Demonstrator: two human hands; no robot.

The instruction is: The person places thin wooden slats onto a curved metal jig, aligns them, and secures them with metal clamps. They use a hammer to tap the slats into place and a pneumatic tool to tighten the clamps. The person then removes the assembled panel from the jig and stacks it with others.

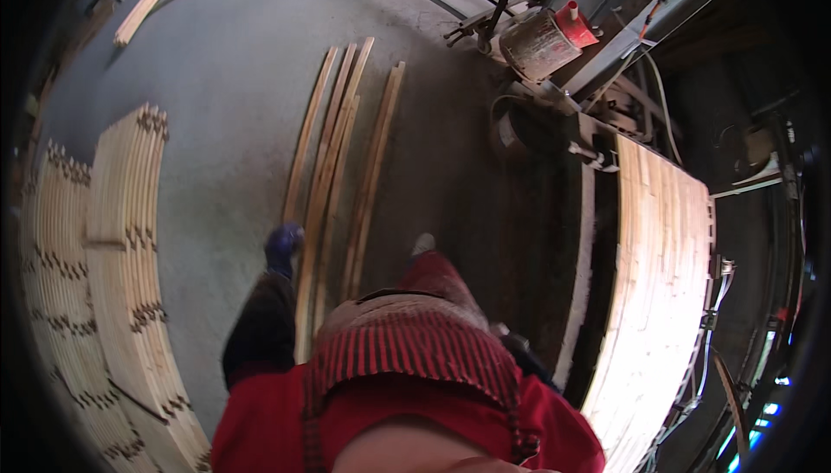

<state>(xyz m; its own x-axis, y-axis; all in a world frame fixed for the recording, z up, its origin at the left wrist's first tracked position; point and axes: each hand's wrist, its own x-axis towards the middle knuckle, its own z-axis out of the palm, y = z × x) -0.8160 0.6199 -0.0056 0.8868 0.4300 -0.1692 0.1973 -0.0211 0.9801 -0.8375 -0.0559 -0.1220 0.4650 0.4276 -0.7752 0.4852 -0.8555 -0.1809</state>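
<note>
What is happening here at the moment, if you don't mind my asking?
A person in a red top and red-and-black striped apron stands on a grey workshop floor. The left hand, in a blue glove, hangs beside a few long thin wooden strips lying on the floor; whether it grips anything cannot be told. The right hand is out of view. Finger-jointed boards are stacked at the left, and a wide panel of glued slats lies on a machine at the right.

stacked slats (121, 239) (left), metal drum (538, 43)
</note>
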